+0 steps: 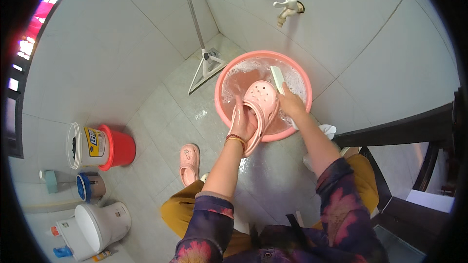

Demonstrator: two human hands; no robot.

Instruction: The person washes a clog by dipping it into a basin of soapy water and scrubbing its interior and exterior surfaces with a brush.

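Note:
A pink clog [263, 95] with holes in its toe is held over a pink basin [222, 109] of soapy water. My left hand [243, 125] reaches into the clog's opening and grips it, its thumb along the side and most of its fingers hidden inside. My right hand [291, 103] is closed round a pale scrubbing brush [278, 78], beside the clog's right edge. The brush's bristles cannot be made out. A second pink clog [189, 158] lies on the tiled floor, left of my left forearm.
A floor squeegee [207, 68] leans against the wall behind the basin, and a tap [288, 9] juts from the wall above. At left stand a red bucket [119, 147], a white bucket [92, 148] and a toilet [105, 224]. A dark-framed panel [404, 134] is at right.

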